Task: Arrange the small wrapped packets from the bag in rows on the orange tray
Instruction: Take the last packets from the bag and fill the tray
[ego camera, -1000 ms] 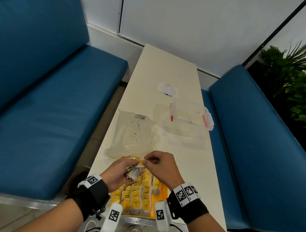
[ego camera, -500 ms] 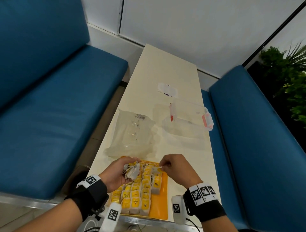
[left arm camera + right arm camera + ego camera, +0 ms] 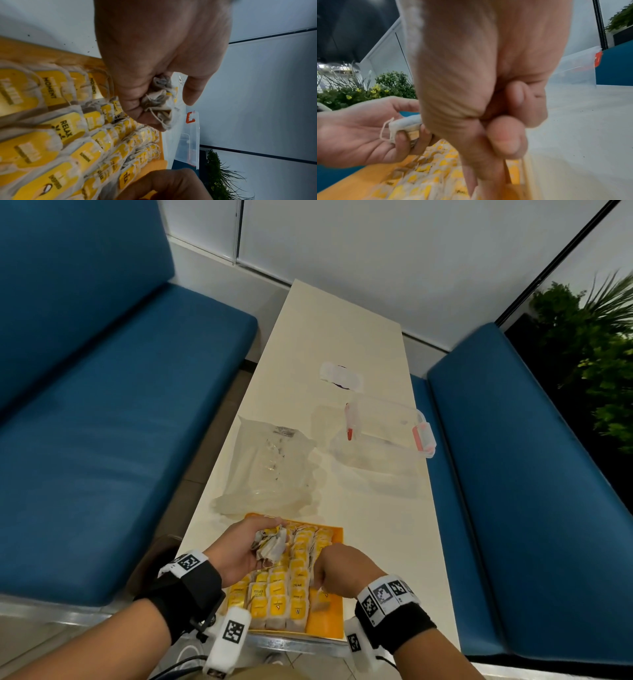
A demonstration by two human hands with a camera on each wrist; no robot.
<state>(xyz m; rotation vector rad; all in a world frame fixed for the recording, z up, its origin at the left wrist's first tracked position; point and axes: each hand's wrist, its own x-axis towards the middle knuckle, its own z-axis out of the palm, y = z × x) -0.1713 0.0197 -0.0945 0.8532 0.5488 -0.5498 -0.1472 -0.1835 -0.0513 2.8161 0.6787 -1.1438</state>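
The orange tray (image 3: pixel 327 623) lies at the table's near end, with yellow-tagged packets (image 3: pixel 284 587) set in rows over its left and middle. My left hand (image 3: pixel 260 534) hovers over the tray's far left corner and grips a crumpled bunch of packets (image 3: pixel 272 544), also seen in the left wrist view as a bunch of packets (image 3: pixel 160 108). My right hand (image 3: pixel 320 583), fingers curled, pinches one packet (image 3: pixel 322 602) low over the bare right strip near the front. The emptied clear bag (image 3: pixel 270 463) lies flat beyond the tray.
A clear plastic container (image 3: pixel 380 453) with red clips stands open at the right of the bag. A small white wrapper (image 3: pixel 340 374) lies further back. Blue benches (image 3: pixel 102 440) flank the narrow table, and a plant (image 3: pixel 596 354) stands at the far right.
My right hand took a packet from the bunch in my left hand, swung right, then came down toward the near right part of the tray. The left hand stayed put.
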